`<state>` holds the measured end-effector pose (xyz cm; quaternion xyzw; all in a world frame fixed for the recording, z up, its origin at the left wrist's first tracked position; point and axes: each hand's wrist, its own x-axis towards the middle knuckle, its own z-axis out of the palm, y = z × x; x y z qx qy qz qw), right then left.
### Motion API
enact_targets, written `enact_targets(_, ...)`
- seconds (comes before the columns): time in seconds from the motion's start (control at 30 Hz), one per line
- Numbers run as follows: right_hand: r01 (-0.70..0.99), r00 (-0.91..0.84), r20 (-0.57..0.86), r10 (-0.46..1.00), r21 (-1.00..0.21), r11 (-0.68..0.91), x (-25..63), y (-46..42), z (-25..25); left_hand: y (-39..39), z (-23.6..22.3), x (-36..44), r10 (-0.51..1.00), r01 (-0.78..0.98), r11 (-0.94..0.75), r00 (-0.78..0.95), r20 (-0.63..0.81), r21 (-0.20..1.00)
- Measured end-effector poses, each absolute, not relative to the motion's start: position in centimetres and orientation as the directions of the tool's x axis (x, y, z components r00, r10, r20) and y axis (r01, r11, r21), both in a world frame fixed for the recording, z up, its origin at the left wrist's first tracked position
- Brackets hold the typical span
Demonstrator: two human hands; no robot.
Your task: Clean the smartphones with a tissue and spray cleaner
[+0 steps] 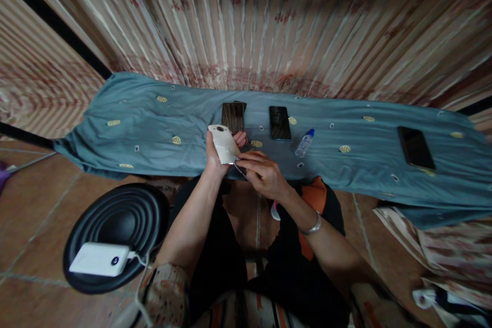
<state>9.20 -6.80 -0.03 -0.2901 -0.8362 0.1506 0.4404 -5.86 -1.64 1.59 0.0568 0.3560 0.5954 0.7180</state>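
Note:
My left hand (216,163) is wrapped round a white smartphone (224,142), its back with the round dark camera facing up, tilted above the cloth-covered bench. My right hand (266,173) is closed in a pinch at the phone's lower right corner. A small greyish thing shows at those fingertips, too little of it to name. Behind the white phone, dark phones (232,115) lie close together, partly hidden by my left hand. Another dark phone (280,123) lies to their right, and beside it a clear small bottle with a blue cap (305,144) is on its side.
The bench wears a blue-green cloth (200,107) with yellow prints. One more black phone (415,147) lies far right. On the floor at left, a black ridged round stool (117,215) bears a white power bank (100,259) with a white cable. A pleated curtain (246,25) hangs behind.

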Motion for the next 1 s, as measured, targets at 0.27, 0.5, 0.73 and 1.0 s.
enact_targets(0.27,0.364,-0.440,0.647,0.623,-0.506,0.782,8.9,-7.2,-0.1,-1.2,0.5,-6.0,0.900,-0.820,0.290,0.058,-0.432,0.493)
enact_targets(0.5,0.328,-0.493,0.643,0.587,-0.487,0.809,7.5,-7.4,0.1,-1.2,0.2,-6.3,0.888,-0.781,0.349,0.098,-0.449,0.519)
enact_targets(0.73,0.351,-0.445,0.671,0.593,-0.479,0.805,8.2,-7.2,0.0,-1.5,1.1,-6.3,0.906,-0.840,0.280,0.071,-0.417,0.465)
enact_targets(1.0,0.405,-0.353,0.627,0.694,-0.566,0.718,9.4,-7.0,-1.2,-1.7,1.5,-6.2,0.920,-0.832,0.294,0.114,-0.375,0.470)
